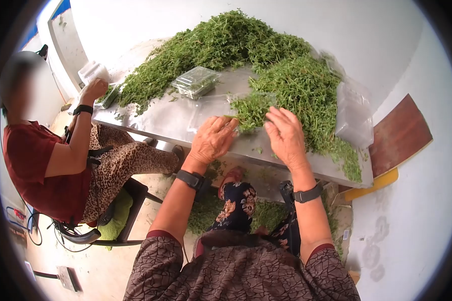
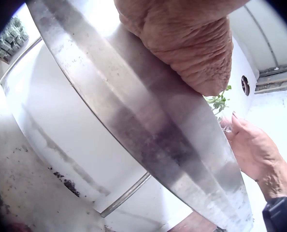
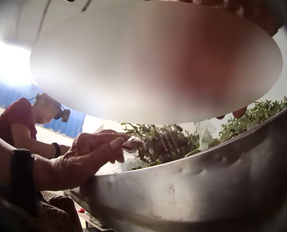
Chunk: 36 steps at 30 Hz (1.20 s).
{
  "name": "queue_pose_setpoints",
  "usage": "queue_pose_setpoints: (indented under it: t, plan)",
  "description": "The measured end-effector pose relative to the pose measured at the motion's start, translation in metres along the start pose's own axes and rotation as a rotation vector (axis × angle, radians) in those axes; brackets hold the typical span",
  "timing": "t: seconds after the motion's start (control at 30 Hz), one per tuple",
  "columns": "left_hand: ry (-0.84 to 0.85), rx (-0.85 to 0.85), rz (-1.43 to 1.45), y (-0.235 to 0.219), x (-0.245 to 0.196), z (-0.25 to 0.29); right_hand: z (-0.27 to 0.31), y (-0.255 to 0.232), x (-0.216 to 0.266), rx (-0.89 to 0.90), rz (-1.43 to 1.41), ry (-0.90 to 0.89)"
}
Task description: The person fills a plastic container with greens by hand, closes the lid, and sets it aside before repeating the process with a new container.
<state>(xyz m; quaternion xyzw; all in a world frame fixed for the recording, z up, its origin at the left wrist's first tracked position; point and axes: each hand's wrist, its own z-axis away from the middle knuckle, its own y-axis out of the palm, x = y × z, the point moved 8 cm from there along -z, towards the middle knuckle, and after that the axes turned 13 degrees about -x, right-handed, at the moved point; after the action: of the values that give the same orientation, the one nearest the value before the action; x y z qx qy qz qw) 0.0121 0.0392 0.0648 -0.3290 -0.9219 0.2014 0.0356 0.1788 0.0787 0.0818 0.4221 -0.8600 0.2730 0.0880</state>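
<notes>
resting on the steel table (image 1: 176, 123), left hand (image 1: 212, 139) and right hand (image 1: 285, 136) flank a clump of green herbs (image 1: 251, 113) at the fingertips; fingers loosely bent, gripping nothing i can confirm. clear clamshell box (image 1: 196, 82) sits beyond the left fingers.

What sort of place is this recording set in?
Probably a small herb-packing workspace: a steel table heaped with cut green herbs, clear plastic boxes among them, and a second person seated at the table.
</notes>
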Motion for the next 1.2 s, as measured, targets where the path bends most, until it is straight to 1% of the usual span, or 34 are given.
queue_pose_setpoints:
  t: [0.03,0.1,0.13,0.17,0.23,0.3,0.37,0.4,0.43,0.5,0.53,0.6,0.63,0.7,0.73,0.8,0.83,0.9,1.03,1.1,1.13,1.17,1.2]
  plan:
    - [-0.021,0.004,0.019,0.001,0.0,-0.001,-0.002,0.001,0.004,-0.001,0.004,-0.006]
    - [-0.017,-0.009,0.037,0.0,0.0,0.0,-0.002,0.01,0.017,0.126,0.1,-0.142]
    - [-0.016,-0.012,0.051,0.001,0.0,0.0,-0.003,0.016,0.018,0.18,0.112,-0.131]
    - [-0.013,-0.016,0.067,0.002,0.001,0.0,-0.003,0.017,0.018,0.178,0.129,-0.127]
    - [0.01,-0.034,0.048,0.002,0.001,0.001,0.001,0.024,0.015,0.283,0.176,-0.126]
    - [0.009,-0.045,0.058,0.001,0.0,0.0,0.0,0.021,0.012,0.269,0.161,-0.138]
    - [-0.014,-0.023,0.027,0.001,0.001,0.0,-0.008,-0.002,0.002,0.015,-0.06,-0.064]
    - [-0.025,-0.026,0.028,0.001,0.001,0.002,-0.012,-0.011,-0.003,0.013,0.027,-0.087]
    - [-0.015,-0.033,0.027,0.002,0.002,0.002,-0.015,-0.019,-0.006,0.023,0.028,-0.087]
    - [-0.008,-0.042,0.029,0.002,0.003,0.002,-0.021,-0.033,-0.034,0.081,0.25,0.203]
    - [-0.005,-0.048,0.03,0.002,0.002,0.002,-0.021,-0.037,-0.041,0.085,0.253,0.201]
    - [-0.005,-0.055,0.032,0.001,0.001,0.002,-0.021,-0.041,-0.057,0.132,0.483,0.207]
    - [-0.01,-0.057,0.035,0.001,0.001,0.001,-0.021,-0.04,-0.06,0.136,0.484,0.204]
    - [-0.018,-0.053,0.036,-0.001,0.001,0.001,-0.019,-0.03,-0.065,0.257,0.562,0.252]
    - [-0.024,-0.045,0.028,-0.001,0.001,0.001,-0.021,-0.025,-0.065,0.263,0.561,0.254]
    - [-0.029,-0.038,0.021,0.001,0.001,0.001,-0.02,-0.011,-0.07,0.381,0.599,0.263]
    - [-0.024,-0.043,0.02,0.001,0.002,0.002,-0.017,-0.008,-0.075,0.381,0.598,0.263]
    - [-0.016,-0.051,0.015,0.0,0.002,0.002,-0.018,-0.001,-0.077,0.329,0.604,0.121]
    - [-0.026,-0.064,0.027,-0.001,0.003,0.002,-0.025,-0.01,-0.086,0.275,0.592,0.103]
    - [-0.03,-0.068,0.034,-0.002,0.003,0.003,-0.037,-0.033,-0.076,0.11,0.525,0.126]
    - [-0.035,-0.066,0.039,-0.001,0.004,0.002,-0.04,-0.039,-0.076,0.107,0.501,0.169]
    - [-0.038,-0.066,0.043,-0.001,0.004,0.002,-0.042,-0.043,-0.075,0.109,0.505,0.171]
    - [-0.04,-0.068,0.045,0.0,0.004,0.002,-0.042,-0.043,-0.076,0.186,0.521,0.181]
